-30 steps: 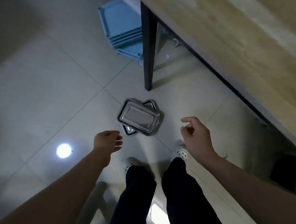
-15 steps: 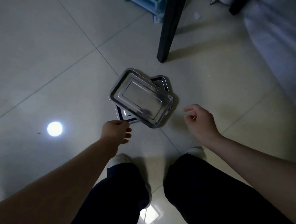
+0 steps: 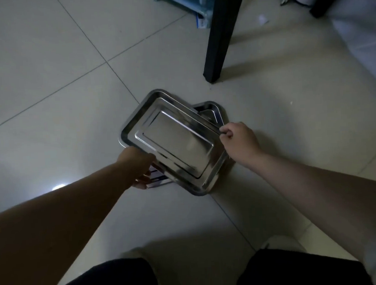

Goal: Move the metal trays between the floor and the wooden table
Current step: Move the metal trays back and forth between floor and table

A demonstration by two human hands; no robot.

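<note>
A shiny rectangular metal tray (image 3: 174, 141) lies askew on top of another metal tray (image 3: 211, 111) on the tiled floor. Only a far corner and a near edge of the lower tray show. My left hand (image 3: 138, 164) is at the top tray's near-left edge, fingers curled under the rim. My right hand (image 3: 239, 141) pinches the top tray's right rim between thumb and fingers. The wooden table's top is out of view; only its black leg (image 3: 218, 38) shows beyond the trays.
Light blue stacked plastic items (image 3: 186, 0) stand at the top behind the table leg. White cloth or bags (image 3: 364, 35) lie at the right. My dark trouser knees (image 3: 107, 281) fill the bottom. Tiled floor (image 3: 48, 73) spreads to the left.
The view has dropped closer to the floor. Both hands reached forward from the near side and took hold of the top tray's rims.
</note>
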